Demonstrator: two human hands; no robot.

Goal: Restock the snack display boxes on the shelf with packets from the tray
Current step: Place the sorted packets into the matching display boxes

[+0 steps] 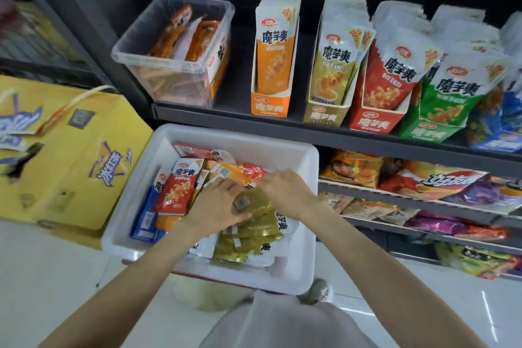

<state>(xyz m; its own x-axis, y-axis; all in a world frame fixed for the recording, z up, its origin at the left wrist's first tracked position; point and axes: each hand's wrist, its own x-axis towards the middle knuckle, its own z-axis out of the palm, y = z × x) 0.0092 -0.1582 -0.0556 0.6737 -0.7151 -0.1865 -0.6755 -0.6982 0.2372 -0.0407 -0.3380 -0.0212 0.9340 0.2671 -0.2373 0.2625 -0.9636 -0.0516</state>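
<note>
Head view: white tray (306,237) sits at 6 o'clock below the shelf (282,121), filled with snack packets (178,186). Left hand (219,206) lies on the gold packets (254,232), grip spread flat. Right hand (285,189) reaches among orange packets at the tray's 12 o'clock; its grip cannot be determined. Display boxes (270,104) stand on the shelf at 1 o'clock.

The blue display box (505,121) at three o'clock is cut off by the edge; both hands' fingertips are blurred among the packets (254,223).
</note>
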